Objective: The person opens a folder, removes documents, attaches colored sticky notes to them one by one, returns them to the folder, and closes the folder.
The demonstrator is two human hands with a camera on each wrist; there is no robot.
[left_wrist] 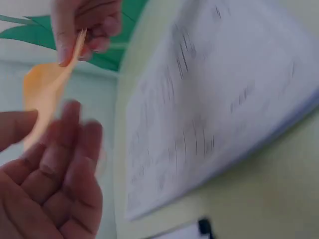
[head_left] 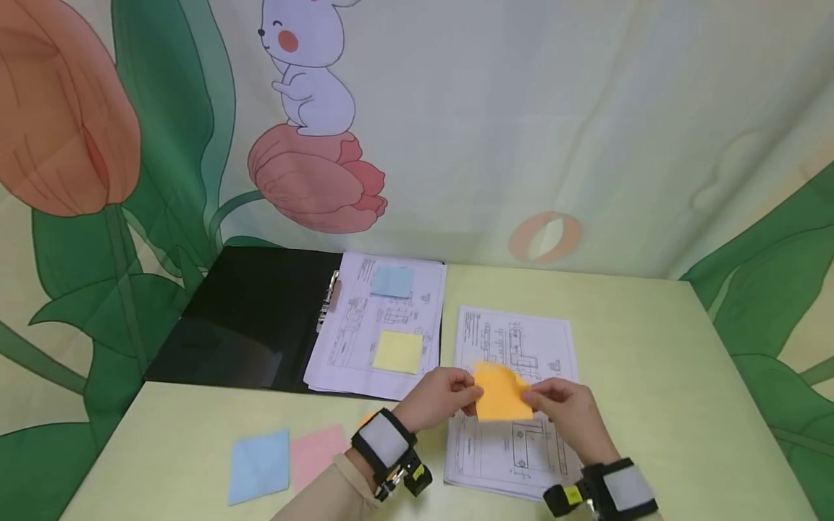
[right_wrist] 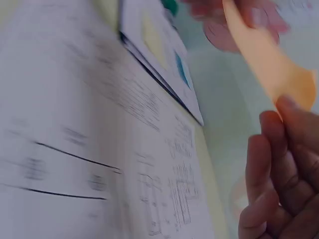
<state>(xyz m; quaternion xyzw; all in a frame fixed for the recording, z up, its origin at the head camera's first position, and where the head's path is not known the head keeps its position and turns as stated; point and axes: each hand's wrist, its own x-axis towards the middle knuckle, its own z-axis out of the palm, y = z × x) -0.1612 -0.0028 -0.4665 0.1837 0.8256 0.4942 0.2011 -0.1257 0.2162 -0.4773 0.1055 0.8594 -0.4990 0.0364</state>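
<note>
Above the stack of printed drawings [head_left: 482, 463], both hands hold an orange sticky note [head_left: 500, 396] by its opposite sides. My left hand [head_left: 438, 396] pinches the left edge between thumb and fingers. At the upper right edge, my right hand [head_left: 573, 412] pinches the note, which bends a little there. In the left wrist view the orange note [left_wrist: 47, 92] is seen nearly edge-on, lifted off the paper. The right wrist view shows the orange note [right_wrist: 264, 59] stretched between both hands, its near end curling beside the right thumb.
A black binder [head_left: 241, 318] lies spread at the back left. Its clipped sheets [head_left: 355, 362] carry a blue note [head_left: 392, 281] and a yellow note [head_left: 398, 352]. At the front left lie a blue sheet [head_left: 259, 467] and a pink sheet [head_left: 318, 454]; an orange bit shows behind the left wrist.
</note>
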